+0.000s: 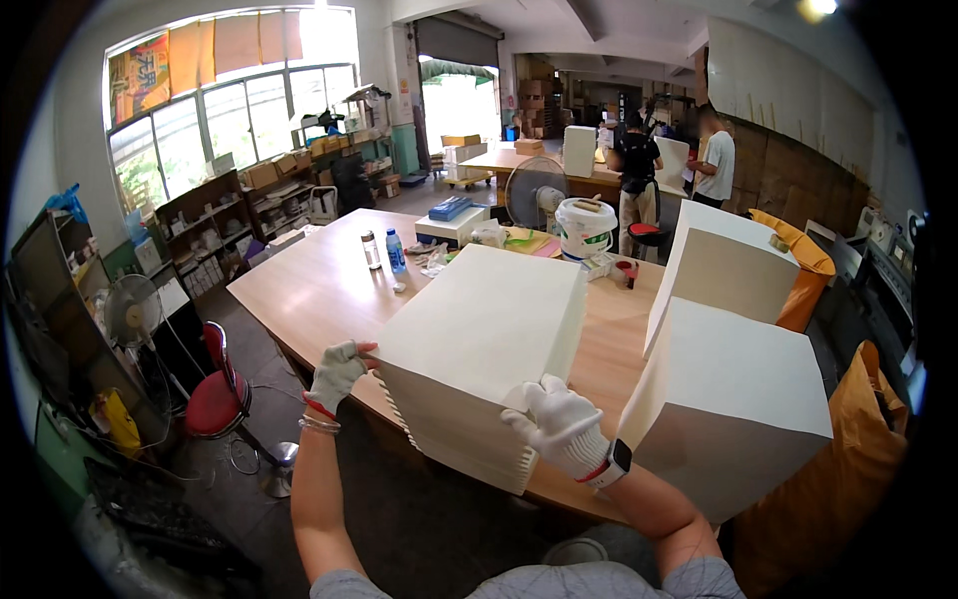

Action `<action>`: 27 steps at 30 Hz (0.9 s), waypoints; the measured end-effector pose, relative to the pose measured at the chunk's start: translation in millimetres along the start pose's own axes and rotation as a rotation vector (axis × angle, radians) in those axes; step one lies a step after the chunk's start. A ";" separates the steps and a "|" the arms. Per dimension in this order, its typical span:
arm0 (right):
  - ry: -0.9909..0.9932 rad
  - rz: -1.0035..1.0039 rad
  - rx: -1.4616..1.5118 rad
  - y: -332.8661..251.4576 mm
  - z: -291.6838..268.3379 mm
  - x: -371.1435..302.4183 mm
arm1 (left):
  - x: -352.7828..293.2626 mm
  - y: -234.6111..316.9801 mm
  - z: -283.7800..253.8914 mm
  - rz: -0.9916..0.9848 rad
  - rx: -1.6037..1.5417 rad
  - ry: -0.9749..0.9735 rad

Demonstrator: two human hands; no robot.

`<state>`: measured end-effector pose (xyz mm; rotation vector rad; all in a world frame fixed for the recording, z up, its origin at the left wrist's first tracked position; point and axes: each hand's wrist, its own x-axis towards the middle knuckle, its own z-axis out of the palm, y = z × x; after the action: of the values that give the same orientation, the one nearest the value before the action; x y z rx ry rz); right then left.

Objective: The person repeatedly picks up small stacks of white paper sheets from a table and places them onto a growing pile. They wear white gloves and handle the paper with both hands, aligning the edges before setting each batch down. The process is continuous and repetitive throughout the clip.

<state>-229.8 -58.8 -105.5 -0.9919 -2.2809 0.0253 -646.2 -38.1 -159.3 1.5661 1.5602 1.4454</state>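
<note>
A tall stack of large white sheets, with notched, step-like vertical edges, stands at the table's near edge. My left hand, in a white glove with bare fingertips, closes on the stack's near left corner. My right hand, gloved in white, bends over the near right corner, thumb toward the front face and fingers curled on top. A dark watch is on my right wrist. Two more white stacks, a nearer one and a farther one, stand to the right.
On the wooden table are a blue-capped bottle, a jar, a white bucket and a tape roll. A red stool stands left, orange sacks right. A fan and two people are beyond.
</note>
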 end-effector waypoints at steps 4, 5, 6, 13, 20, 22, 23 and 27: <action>-0.020 0.035 -0.037 -3.3 2.6 -2.6 | -0.4 6.6 2.3 0.002 0.042 0.009; -0.026 0.039 -0.039 -5.0 1.9 -2.0 | -0.9 8.0 3.1 0.008 0.032 0.009; -0.032 0.047 -0.038 -6.4 1.5 -1.2 | -1.9 11.9 3.4 0.000 0.060 0.008; 0.104 -0.180 0.306 20.6 -26.3 -21.8 | 5.9 -0.8 -2.4 0.121 0.147 0.086; 0.585 -0.153 0.269 99.0 -138.6 -126.4 | -0.2 125.0 88.3 0.427 -0.137 0.209; 0.910 -0.044 0.117 121.9 -162.8 -152.1 | -17.7 177.4 138.7 0.609 -0.085 0.052; 0.858 0.094 -0.036 144.1 -179.9 -171.8 | -27.8 204.6 164.0 0.697 -0.036 -0.019; 0.700 0.488 -0.549 222.2 -231.0 -261.3 | -43.9 282.1 264.6 1.105 0.112 -0.399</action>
<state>178.0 -125.2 -123.8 -1.5208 -1.3861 -0.6650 -289.0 -55.9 -5.5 2.7788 0.4924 1.3492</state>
